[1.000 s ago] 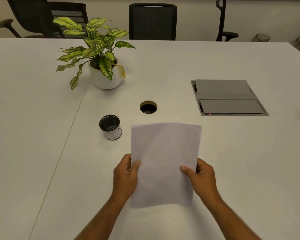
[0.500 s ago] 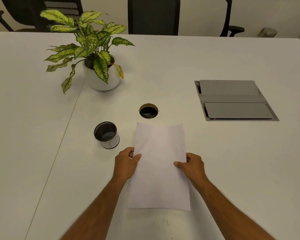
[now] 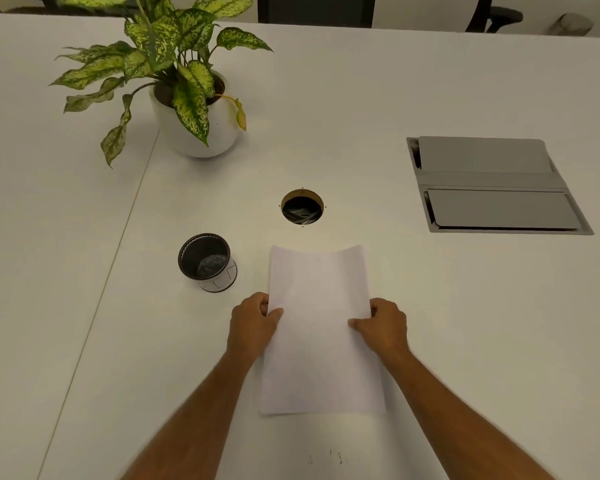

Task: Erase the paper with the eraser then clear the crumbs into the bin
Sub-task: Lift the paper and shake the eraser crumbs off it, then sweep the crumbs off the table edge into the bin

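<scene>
A white sheet of paper (image 3: 321,327) is held above the white table, its sides curled up a little so the far edge bows. My left hand (image 3: 253,323) pinches its left edge and my right hand (image 3: 383,325) pinches its right edge. A small round bin (image 3: 207,261) with a black inside stands just left of the paper's far corner. A few dark eraser crumbs (image 3: 329,457) lie on the table near me, below the paper. No eraser is in view.
A potted plant (image 3: 194,126) in a white pot stands at the back left. A round cable hole (image 3: 302,206) lies beyond the paper. A grey hatch (image 3: 496,185) is set into the table at the right. Office chairs stand behind the far edge.
The paper has been lowered and tilted flatter, with its sides curled inward. Both hands moved forward with it, towards the bin side.
</scene>
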The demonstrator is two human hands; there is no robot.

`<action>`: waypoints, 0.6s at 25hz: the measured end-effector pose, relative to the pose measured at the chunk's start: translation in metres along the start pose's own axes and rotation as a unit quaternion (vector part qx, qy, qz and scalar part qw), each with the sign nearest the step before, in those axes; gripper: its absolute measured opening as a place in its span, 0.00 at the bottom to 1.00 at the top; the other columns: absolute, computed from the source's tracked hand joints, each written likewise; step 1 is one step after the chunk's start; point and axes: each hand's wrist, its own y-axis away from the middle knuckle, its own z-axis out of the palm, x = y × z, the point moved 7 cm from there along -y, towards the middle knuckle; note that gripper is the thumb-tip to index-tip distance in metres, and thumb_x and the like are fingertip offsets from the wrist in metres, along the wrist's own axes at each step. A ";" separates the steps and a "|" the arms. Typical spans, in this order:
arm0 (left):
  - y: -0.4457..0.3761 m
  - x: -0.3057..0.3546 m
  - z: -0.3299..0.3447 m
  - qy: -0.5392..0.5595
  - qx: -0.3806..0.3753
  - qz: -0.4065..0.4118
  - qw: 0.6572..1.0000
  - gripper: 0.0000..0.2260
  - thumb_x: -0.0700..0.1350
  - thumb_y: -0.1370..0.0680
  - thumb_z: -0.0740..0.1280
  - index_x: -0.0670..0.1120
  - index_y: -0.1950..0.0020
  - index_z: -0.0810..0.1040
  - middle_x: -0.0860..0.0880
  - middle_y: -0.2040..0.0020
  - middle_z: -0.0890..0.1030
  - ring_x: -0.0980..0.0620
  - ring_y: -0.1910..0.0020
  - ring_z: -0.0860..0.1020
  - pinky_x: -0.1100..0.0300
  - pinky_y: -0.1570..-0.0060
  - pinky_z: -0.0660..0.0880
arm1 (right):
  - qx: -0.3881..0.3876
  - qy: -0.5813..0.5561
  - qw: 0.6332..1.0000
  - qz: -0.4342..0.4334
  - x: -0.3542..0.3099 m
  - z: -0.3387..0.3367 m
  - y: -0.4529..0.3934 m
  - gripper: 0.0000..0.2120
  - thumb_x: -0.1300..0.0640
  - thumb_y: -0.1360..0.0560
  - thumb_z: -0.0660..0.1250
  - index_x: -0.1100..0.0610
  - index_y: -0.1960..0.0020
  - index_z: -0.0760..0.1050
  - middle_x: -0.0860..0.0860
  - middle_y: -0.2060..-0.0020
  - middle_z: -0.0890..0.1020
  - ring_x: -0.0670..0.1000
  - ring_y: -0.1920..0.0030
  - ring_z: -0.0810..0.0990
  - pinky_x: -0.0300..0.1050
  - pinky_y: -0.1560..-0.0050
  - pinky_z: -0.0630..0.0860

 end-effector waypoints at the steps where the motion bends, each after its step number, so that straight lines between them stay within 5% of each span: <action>1: -0.001 -0.001 0.000 -0.006 0.004 0.000 1.000 0.08 0.46 0.24 0.73 0.44 0.49 0.79 0.54 0.64 0.76 0.56 0.64 0.74 0.63 0.59 0.68 | 0.004 0.007 1.000 -0.001 0.000 0.000 0.000 0.12 0.57 0.35 0.77 0.60 0.57 0.78 0.51 0.62 0.83 0.54 0.60 0.81 0.50 0.58 0.80; 9: -0.001 -0.014 -0.011 -0.033 0.047 -0.016 0.998 0.21 0.57 0.31 0.78 0.48 0.46 0.75 0.50 0.58 0.79 0.49 0.57 0.79 0.54 0.55 0.76 | 0.055 0.161 0.984 -0.047 -0.003 -0.008 0.009 0.37 0.44 0.34 0.76 0.53 0.31 0.65 0.52 0.39 0.75 0.57 0.44 0.79 0.50 0.50 0.77; 15: -0.005 -0.046 -0.046 0.066 0.168 -0.092 0.979 0.31 0.64 0.38 0.80 0.47 0.46 0.76 0.48 0.57 0.79 0.46 0.53 0.79 0.52 0.55 0.75 | 0.066 0.146 0.985 -0.063 0.001 -0.010 0.013 0.41 0.41 0.34 0.75 0.52 0.29 0.61 0.52 0.37 0.72 0.57 0.45 0.78 0.52 0.51 0.78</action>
